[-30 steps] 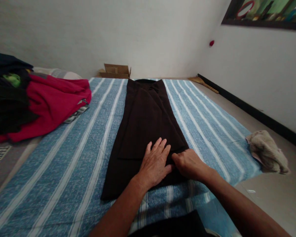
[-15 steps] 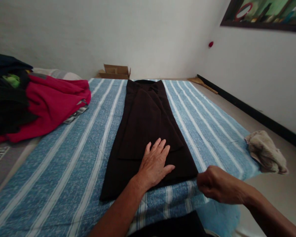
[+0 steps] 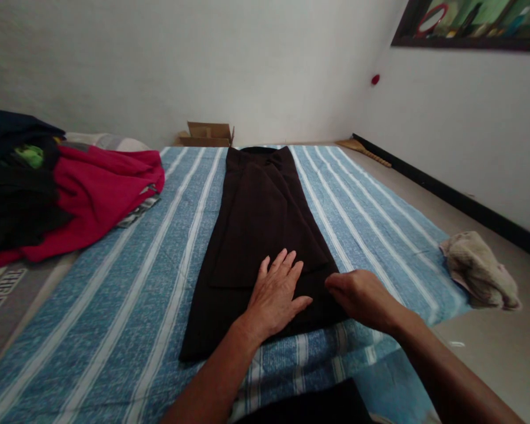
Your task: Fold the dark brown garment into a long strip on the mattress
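A dark brown long-sleeved top (image 3: 256,206) lies flat lengthwise, its neck end away from me and its sleeves folded in over the body. My left hand (image 3: 276,294) rests on its lower part, palm down with fingers spread, just over the sleeve ends. At the lower right side edge my right hand (image 3: 362,297) is closed, thumb and fingers pinching the cloth there. The fingertips are partly hidden by the hand itself. Under the top is a blue bedspread (image 3: 154,277) with white stripes.
To the left lies a heap of clothes with a red garment (image 3: 101,194) and dark ones (image 3: 17,200). A cardboard box (image 3: 207,135) stands by the far wall. A beige cloth (image 3: 479,271) sits at the right edge of the bed, beside the floor (image 3: 503,335).
My right hand has moved left and away from me, from the lower right corner up along the side edge. My left hand stays in place on the top.
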Motion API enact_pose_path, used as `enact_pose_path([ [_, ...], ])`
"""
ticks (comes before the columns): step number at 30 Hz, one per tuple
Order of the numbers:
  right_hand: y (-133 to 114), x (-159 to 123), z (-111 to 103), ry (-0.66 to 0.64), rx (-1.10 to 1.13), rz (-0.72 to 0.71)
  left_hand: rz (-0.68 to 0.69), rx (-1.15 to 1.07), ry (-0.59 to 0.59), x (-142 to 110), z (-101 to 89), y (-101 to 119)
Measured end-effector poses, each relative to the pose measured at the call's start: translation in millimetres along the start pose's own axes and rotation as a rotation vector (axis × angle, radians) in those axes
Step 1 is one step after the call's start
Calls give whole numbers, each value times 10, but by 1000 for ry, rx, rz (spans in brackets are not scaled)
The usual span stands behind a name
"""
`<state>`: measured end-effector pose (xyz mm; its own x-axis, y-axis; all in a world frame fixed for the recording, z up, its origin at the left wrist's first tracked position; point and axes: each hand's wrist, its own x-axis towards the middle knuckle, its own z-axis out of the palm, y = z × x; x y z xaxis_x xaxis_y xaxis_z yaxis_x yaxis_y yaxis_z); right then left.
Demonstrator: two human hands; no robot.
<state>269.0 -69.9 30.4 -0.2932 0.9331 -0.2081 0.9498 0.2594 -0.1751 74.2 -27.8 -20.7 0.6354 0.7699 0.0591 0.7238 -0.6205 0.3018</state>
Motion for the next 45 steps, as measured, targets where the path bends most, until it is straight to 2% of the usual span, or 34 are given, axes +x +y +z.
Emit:
enact_pose_path([
  [3,-37,143,49,-8,-143,51,2,-4,0,-1,4,-1],
  [7,-77,207,75,-50,-215,21,2,-13,3,1,2,2],
  [12,-124,239,78,-96,-254,15,-2,-25,-3,2,-21,12],
  [26,-118,336,142,-80,-278,36,0,-26,7,-2,-9,9],
  [29,-6,290,123,-37,-164,24,5,-21,13,-5,-6,7],
  [31,81,189,92,-27,26,-11,8,-21,18,-7,-3,6],
  [33,138,40,51,-89,260,-69,6,-23,21,-9,-2,6],
  [35,148,-121,11,-210,440,-115,3,-24,22,-8,-3,8],
  [38,106,-279,-19,-336,536,-111,3,-24,19,-6,-2,10],
  [39,92,-291,-17,-319,530,-101,4,-24,19,-5,-1,10],
  [41,75,-251,7,-187,458,-66,3,-23,23,-4,3,8],
  [43,70,-145,53,-32,306,-16,1,-21,24,-4,4,8],
  [45,59,-12,106,46,123,33,0,-22,16,-4,0,8],
])
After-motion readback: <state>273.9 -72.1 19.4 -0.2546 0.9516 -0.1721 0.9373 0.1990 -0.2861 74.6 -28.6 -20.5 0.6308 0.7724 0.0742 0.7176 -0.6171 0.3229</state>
